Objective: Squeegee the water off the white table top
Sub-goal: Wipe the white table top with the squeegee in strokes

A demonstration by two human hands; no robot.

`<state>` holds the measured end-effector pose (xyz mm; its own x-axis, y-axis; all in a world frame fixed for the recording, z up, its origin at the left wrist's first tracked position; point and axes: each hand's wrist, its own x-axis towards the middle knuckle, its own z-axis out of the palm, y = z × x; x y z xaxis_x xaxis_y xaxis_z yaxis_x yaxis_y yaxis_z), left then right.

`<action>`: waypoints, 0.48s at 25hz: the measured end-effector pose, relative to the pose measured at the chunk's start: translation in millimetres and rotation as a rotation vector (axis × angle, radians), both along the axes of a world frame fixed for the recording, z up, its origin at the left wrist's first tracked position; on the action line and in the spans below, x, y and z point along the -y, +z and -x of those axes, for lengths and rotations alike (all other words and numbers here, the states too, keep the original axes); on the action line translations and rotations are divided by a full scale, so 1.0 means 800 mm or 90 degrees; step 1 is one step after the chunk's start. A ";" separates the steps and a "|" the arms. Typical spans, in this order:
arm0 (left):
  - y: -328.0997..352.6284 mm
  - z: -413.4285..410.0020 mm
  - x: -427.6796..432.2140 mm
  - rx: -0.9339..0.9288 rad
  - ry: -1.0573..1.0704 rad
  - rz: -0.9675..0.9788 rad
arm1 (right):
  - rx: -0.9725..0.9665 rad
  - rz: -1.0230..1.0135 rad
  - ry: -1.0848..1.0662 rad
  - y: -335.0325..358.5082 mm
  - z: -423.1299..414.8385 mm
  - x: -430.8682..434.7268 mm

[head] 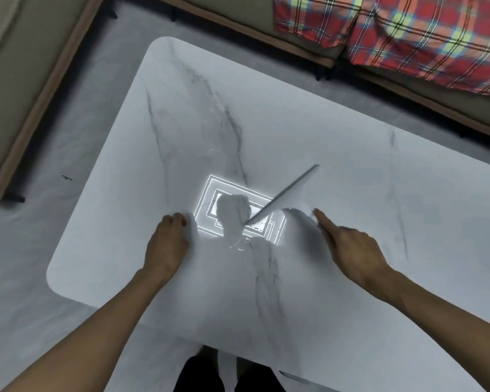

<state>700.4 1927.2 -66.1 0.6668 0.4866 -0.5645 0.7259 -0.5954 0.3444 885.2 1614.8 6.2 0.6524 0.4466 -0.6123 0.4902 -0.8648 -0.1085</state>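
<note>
White table top (351, 321), grey-veined, rounded corners, filled most of the view. Beige sofa (436, 94) ran along beyond its far edge, with a red plaid blanket (408, 32) lying on it.

Left hand (167, 239): rested on the top near the middle of the near edge, fingers curled under, nothing in them.

Right hand (351, 247): just right of centre, wrapped round the handle of the squeegee (283, 193), index finger (321, 216) laid straight along it.

Squeegee blade: on the top near its centre, slanting from in front of the hands toward the far right corner.

Bright rectangular light reflection (207, 210) lay between the hands. Water (238, 246): a few small glinting beads at its near side; extent of wetting elsewhere could not be judged.
</note>
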 end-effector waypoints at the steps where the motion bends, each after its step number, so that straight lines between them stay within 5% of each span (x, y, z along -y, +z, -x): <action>1: 0.004 0.000 -0.001 0.023 0.015 0.007 | 0.011 0.015 -0.023 0.011 0.000 0.020; 5: 0.017 0.011 -0.008 0.077 0.119 0.065 | 0.038 -0.024 0.030 0.043 0.003 0.015; 12: 0.029 0.051 -0.082 0.082 0.264 -0.120 | 0.006 -0.111 0.581 -0.022 0.042 -0.256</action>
<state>659.9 1992.9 -42.7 0.4540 0.8124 -0.3659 0.8737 -0.3254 0.3616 851.8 1819.5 -11.2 0.0077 0.8744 -0.4851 0.9742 -0.1160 -0.1936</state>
